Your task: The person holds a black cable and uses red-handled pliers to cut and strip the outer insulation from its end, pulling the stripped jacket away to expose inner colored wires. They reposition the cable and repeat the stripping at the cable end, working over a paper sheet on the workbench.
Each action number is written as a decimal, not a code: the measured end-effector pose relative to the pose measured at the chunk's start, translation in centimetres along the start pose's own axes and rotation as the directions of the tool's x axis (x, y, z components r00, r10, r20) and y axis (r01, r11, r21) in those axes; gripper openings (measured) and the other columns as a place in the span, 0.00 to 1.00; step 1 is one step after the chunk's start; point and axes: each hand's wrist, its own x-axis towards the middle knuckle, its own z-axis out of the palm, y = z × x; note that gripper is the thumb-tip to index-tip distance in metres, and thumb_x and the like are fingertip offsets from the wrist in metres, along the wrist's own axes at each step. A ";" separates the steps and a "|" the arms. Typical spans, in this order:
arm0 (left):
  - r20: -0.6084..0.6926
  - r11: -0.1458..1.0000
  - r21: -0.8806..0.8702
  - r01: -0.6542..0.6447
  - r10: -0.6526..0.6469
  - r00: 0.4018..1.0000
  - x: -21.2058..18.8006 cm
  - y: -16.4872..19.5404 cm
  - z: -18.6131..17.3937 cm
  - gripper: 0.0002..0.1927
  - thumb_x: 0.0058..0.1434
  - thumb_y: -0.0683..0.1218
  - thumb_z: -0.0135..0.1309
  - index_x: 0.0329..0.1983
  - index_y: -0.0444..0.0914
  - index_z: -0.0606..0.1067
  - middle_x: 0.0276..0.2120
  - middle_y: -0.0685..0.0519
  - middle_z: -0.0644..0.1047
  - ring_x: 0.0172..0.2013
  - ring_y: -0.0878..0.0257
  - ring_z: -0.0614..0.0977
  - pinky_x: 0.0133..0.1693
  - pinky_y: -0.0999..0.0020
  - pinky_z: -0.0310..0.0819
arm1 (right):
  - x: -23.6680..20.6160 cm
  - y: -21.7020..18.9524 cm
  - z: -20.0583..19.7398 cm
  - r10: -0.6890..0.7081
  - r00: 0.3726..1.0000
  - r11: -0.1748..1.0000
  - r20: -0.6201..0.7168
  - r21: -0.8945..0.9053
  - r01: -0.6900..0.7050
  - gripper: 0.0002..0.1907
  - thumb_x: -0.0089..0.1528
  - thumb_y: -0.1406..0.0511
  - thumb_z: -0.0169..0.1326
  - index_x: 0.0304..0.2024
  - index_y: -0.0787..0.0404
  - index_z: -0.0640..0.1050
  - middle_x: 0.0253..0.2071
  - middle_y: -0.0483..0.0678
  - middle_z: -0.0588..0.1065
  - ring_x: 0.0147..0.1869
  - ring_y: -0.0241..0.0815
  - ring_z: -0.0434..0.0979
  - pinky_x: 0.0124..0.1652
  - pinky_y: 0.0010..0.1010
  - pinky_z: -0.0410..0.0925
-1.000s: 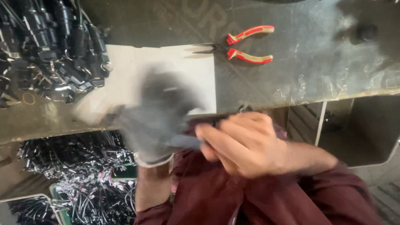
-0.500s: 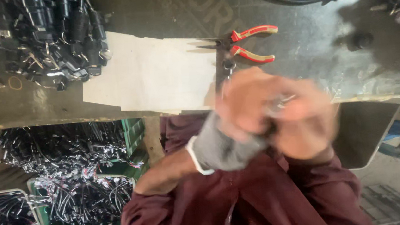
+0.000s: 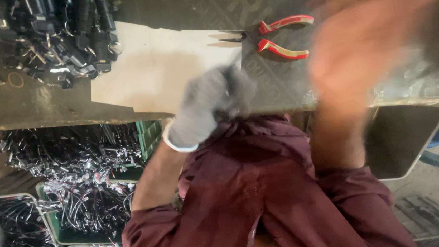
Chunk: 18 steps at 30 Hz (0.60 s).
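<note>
Left hand [image 3: 210, 106] in grey glove sat at the near bench edge [image 3: 123, 117], fingers curled in; too blurred to tell if it pinched anything. Right hand [image 3: 365, 36] bare, raised over the right of the bench, motion-smeared, grip state can't tell. Red-handled pliers [image 3: 275, 36] lay untouched between the two hands, far of the glove, jaws pointing left onto the pale card sheet [image 3: 156, 70]. Black connector pile [image 3: 37, 36] sat far left, well apart. My read: steadying on the card beat working off the edge. Open room was the card and the dark top near the pliers; crates of wire [image 3: 89, 204] below the edge on the left
</note>
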 end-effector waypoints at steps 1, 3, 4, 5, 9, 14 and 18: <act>0.051 0.993 -0.081 -0.084 0.088 0.995 -0.2 0.4 -0.3 0.21 0.73 0.54 0.52 0.53 0.31 0.79 0.39 0.51 0.79 0.38 0.63 0.76 0.46 0.63 0.69 | -1.2 1.3 0.5 0.171 0.977 0.977 0.130 -0.148 -0.152 0.29 0.67 0.68 0.51 0.67 0.62 0.57 0.57 0.43 0.70 0.56 0.33 0.72 0.56 0.28 0.67; 0.085 0.983 0.045 -0.178 0.174 0.981 -0.3 2.0 -0.9 0.21 0.72 0.54 0.53 0.56 0.33 0.77 0.43 0.54 0.78 0.44 0.65 0.77 0.52 0.64 0.73 | -4.4 3.5 0.2 0.573 0.715 0.820 0.401 -0.296 -0.490 0.33 0.66 0.69 0.51 0.71 0.62 0.55 0.60 0.42 0.69 0.58 0.30 0.71 0.57 0.25 0.67; 0.050 0.957 0.243 -0.160 0.152 0.987 -0.8 2.8 -1.0 0.20 0.71 0.53 0.52 0.57 0.35 0.75 0.44 0.54 0.78 0.46 0.65 0.77 0.52 0.64 0.74 | -5.5 4.5 -0.7 0.683 0.579 0.728 0.445 -0.346 -0.592 0.35 0.66 0.69 0.51 0.73 0.62 0.54 0.61 0.42 0.69 0.59 0.29 0.71 0.57 0.24 0.66; 0.006 0.896 0.428 -0.117 0.127 0.992 -1.0 3.4 -0.9 0.20 0.69 0.52 0.52 0.58 0.37 0.73 0.46 0.55 0.77 0.48 0.64 0.77 0.52 0.64 0.74 | -6.2 5.4 -2.0 0.703 0.578 0.711 0.414 -0.435 -0.553 0.30 0.67 0.69 0.52 0.71 0.65 0.60 0.57 0.46 0.71 0.56 0.31 0.72 0.56 0.26 0.67; 0.048 0.437 0.800 -0.412 0.638 0.769 -0.7 1.8 0.9 0.10 0.70 0.44 0.62 0.51 0.36 0.76 0.45 0.51 0.80 0.55 0.58 0.77 0.60 0.63 0.71 | -7.1 7.0 -5.2 0.593 0.695 0.757 0.407 -0.575 -0.310 0.20 0.69 0.69 0.57 0.62 0.67 0.70 0.49 0.49 0.74 0.52 0.33 0.73 0.54 0.29 0.68; 0.044 0.488 0.757 -0.435 0.626 0.778 -2.4 -1.4 0.5 0.12 0.71 0.44 0.59 0.54 0.36 0.76 0.52 0.48 0.79 0.55 0.58 0.78 0.60 0.67 0.72 | -5.9 5.9 -3.9 0.427 0.723 0.856 0.543 -0.500 -0.131 0.18 0.70 0.70 0.51 0.62 0.65 0.67 0.53 0.49 0.71 0.57 0.37 0.68 0.60 0.28 0.63; -0.130 0.548 0.811 -0.204 0.508 0.851 -3.7 -1.0 -0.6 0.16 0.63 0.48 0.69 0.50 0.38 0.81 0.48 0.50 0.82 0.47 0.57 0.83 0.54 0.67 0.76 | -5.4 5.6 -3.0 0.228 0.709 0.741 0.667 -0.591 0.318 0.19 0.64 0.75 0.52 0.58 0.65 0.71 0.51 0.53 0.72 0.55 0.49 0.71 0.59 0.33 0.64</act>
